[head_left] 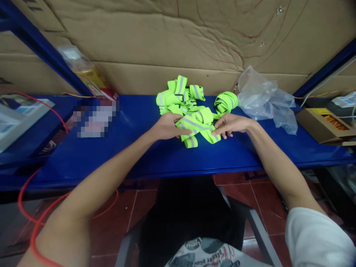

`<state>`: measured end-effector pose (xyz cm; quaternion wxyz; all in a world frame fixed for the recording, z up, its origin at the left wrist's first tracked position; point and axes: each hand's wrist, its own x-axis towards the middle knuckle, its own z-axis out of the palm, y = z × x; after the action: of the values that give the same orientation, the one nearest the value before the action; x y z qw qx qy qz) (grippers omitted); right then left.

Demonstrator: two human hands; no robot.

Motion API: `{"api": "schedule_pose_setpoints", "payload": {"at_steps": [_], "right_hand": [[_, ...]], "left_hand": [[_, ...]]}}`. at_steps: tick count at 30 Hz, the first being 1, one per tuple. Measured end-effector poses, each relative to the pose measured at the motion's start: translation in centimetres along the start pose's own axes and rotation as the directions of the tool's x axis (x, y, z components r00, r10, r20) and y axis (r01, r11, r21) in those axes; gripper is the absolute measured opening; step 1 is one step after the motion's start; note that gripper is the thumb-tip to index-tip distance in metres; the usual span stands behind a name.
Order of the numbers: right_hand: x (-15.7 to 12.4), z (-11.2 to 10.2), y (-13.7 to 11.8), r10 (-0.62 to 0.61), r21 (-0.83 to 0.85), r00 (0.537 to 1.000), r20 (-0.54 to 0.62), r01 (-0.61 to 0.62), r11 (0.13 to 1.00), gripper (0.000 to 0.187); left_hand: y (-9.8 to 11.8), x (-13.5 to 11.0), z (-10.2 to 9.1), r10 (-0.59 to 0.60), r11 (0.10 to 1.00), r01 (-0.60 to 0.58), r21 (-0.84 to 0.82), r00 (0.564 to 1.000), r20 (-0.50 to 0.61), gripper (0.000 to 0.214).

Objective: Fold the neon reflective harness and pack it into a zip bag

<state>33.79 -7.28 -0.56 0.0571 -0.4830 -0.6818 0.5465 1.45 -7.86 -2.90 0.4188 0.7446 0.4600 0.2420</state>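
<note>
A tangled heap of neon-green straps with grey reflective stripes (183, 98) lies on the blue shelf (133, 155). My left hand (167, 127) grips one strap at the heap's near left side. My right hand (230, 124) pinches the same strap's other end (213, 136) at the near right. The strap (196, 126) stretches between both hands, with a loop hanging toward the shelf's front. A rolled-up green strap (226, 102) sits just behind my right hand.
A crumpled clear plastic bag (264, 98) lies right of the heap. An open cardboard box (324, 126) stands at far right. A wrapped packet (89, 76) leans at the back left, with a white box (19, 116) beside it. Red cable (36, 218) hangs below.
</note>
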Motion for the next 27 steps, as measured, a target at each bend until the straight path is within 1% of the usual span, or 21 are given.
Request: {"api": "schedule_pose_setpoints", "payload": {"at_steps": [4,7,9,10,12,14,15,16,17,18,19,20,21,22,23,24,25,27], "right_hand": [[0.0,0.7,-0.2,-0.084,-0.045,0.996,0.039,0.086,0.995,0.048],[-0.2,1.8,-0.8,-0.165,-0.107,0.984,0.065,0.171,0.979,0.053],[-0.2,2.6,-1.1,-0.208,-0.139,0.975,0.082,0.218,0.966,0.054],[-0.2,2.8,-1.1,-0.226,-0.151,0.971,0.079,0.236,0.960,0.055],[0.1,3.2,-1.0,-0.248,-0.177,0.968,0.047,0.252,0.951,0.056],[0.4,3.3,-0.9,-0.231,-0.252,0.972,-0.044,0.213,0.944,0.055],[0.5,3.2,-0.8,-0.210,-0.319,0.970,-0.125,0.161,0.934,0.054],[0.5,3.2,-0.8,-0.190,-0.395,0.956,-0.224,0.089,0.914,0.053],[0.5,3.1,-0.9,-0.184,-0.462,0.927,-0.328,0.013,0.887,0.054],[0.4,3.1,-1.0,-0.196,-0.512,0.889,-0.415,-0.049,0.858,0.059],[0.2,3.1,-1.1,-0.222,-0.543,0.856,-0.467,-0.079,0.836,0.070],[0.0,3.1,-1.3,-0.257,-0.559,0.840,-0.478,-0.065,0.826,0.085],[-0.2,3.1,-1.5,-0.304,-0.565,0.837,-0.455,-0.008,0.825,0.099],[-0.4,3.1,-1.7,-0.355,-0.557,0.840,-0.411,0.077,0.827,0.109],[-0.6,3.0,-1.8,-0.402,-0.533,0.843,-0.358,0.169,0.829,0.114],[-0.8,2.9,-1.9,-0.433,-0.489,0.848,-0.305,0.251,0.835,0.114],[-0.9,2.9,-1.9,-0.444,-0.428,0.858,-0.257,0.311,0.849,0.108],[-0.9,2.7,-1.8,-0.414,-0.285,0.892,-0.180,0.355,0.890,0.088]], "left_hand": [[-0.3,0.2,-0.2,0.008,1.000,-0.007,-0.015,1.000,0.026,0.042],[-0.4,0.2,-0.2,0.007,0.998,-0.004,-0.066,0.999,0.033,0.044],[-0.3,0.1,-0.1,0.002,0.998,0.001,-0.070,0.999,0.033,0.046],[-0.2,0.1,-0.1,0.008,0.999,-0.006,-0.046,1.000,0.024,0.046],[0.0,-0.1,0.0,0.056,0.996,-0.055,0.070,0.998,-0.025,0.044],[0.4,-0.4,0.1,0.149,0.965,-0.128,0.228,0.986,-0.078,0.042],[0.6,-0.5,0.2,0.198,0.943,-0.163,0.291,0.976,-0.093,0.043],[0.8,-0.7,0.3,0.240,0.922,-0.196,0.333,0.966,-0.097,0.044],[0.9,-0.8,0.4,0.277,0.907,-0.225,0.355,0.956,-0.102,0.046],[1.1,-1.0,0.6,0.309,0.896,-0.252,0.367,0.945,-0.106,0.049],[1.1,-1.1,0.8,0.338,0.884,-0.276,0.377,0.935,-0.109,0.051],[1.1,-1.2,0.9,0.364,0.871,-0.297,0.391,0.925,-0.110,0.051],[1.1,-1.2,1.1,0.387,0.857,-0.314,0.408,0.915,-0.109,0.050],[1.0,-1.3,1.1,0.406,0.843,-0.327,0.426,0.908,-0.105,0.048],[0.8,-1.2,1.2,0.420,0.830,-0.337,0.445,0.902,-0.100,0.046],[0.7,-1.1,1.2,0.434,0.817,-0.347,0.461,0.896,-0.094,0.044],[0.5,-1.1,1.2,0.450,0.804,-0.358,0.474,0.888,-0.093,0.042],[0.1,-0.8,1.1,0.488,0.781,-0.389,0.488,0.868,-0.089,0.039]]}}
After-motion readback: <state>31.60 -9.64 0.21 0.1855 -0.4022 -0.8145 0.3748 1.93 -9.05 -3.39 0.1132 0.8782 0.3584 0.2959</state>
